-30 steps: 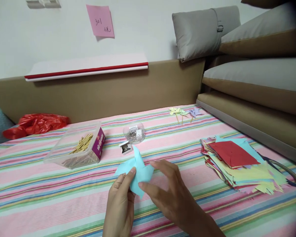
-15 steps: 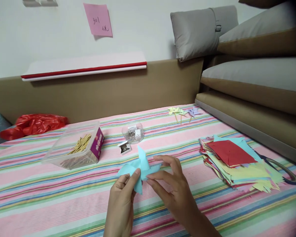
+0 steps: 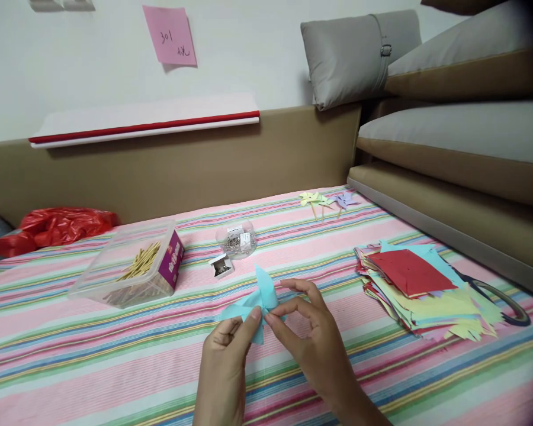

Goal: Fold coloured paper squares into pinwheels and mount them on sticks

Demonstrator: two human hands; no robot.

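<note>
A light-blue paper pinwheel (image 3: pixel 266 290) is held above the striped cloth between both hands. My left hand (image 3: pixel 233 340) is closed on it, the thumb pressing on its front near the centre. My right hand (image 3: pixel 311 331) pinches the paper just right of the middle with thumb and index finger, the other fingers curled loosely above. Parts of the pinwheel's right and lower blades are hidden by the fingers. Just beyond the hands sit a small open white box (image 3: pixel 222 267) with tiny dark metal pieces and a clear round container (image 3: pixel 237 241) of metal pins or clips.
To the left, a clear plastic box (image 3: pixel 115 260) holds thin wooden sticks (image 3: pixel 142 260). A red plastic bag (image 3: pixel 66 225) lies behind it. On the right, a stack of coloured paper (image 3: pixel 411 273) partly covers scissors (image 3: pixel 506 302). Finished-looking pinwheels (image 3: pixel 313 199) lie at the back.
My right thumb and index finger have moved inward to the pinwheel's centre, and its right blade is now folded in toward the middle. The view has shifted slightly.
</note>
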